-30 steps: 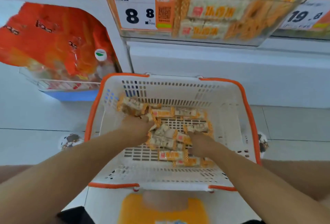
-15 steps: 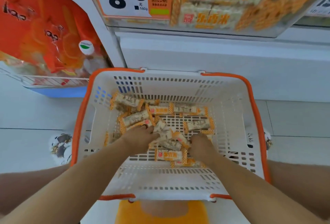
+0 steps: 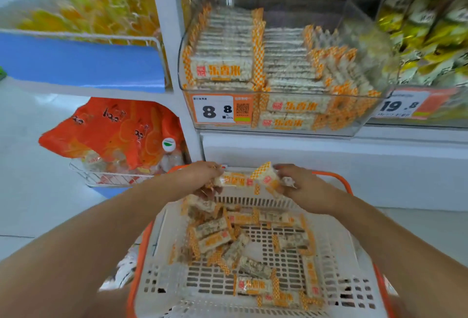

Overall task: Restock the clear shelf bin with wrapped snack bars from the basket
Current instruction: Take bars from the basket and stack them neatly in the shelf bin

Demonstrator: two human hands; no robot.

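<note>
A white plastic basket with an orange rim [image 3: 336,254] stands on the floor below me with several wrapped snack bars [image 3: 228,239] loose on its bottom. My left hand [image 3: 202,178] and my right hand [image 3: 301,186] are raised above the basket's far edge, each closed on a few orange-and-white wrapped bars [image 3: 249,178] held between them. Above, the clear shelf bin [image 3: 359,39] holds stacked rows of the same bars, with open room at its back right.
An 8.8 price tag [image 3: 215,110] fronts the bin. A 19.8 tag [image 3: 402,105] marks the neighbouring bin of yellow packets on the right. Orange bags sit in a wire rack [image 3: 106,178] at lower left. A white shelf post [image 3: 174,64] stands left of the bin.
Both hands have come up out of the basket, holding bars, to its far rim. My view has tilted up, showing the shelf bin's open top.
</note>
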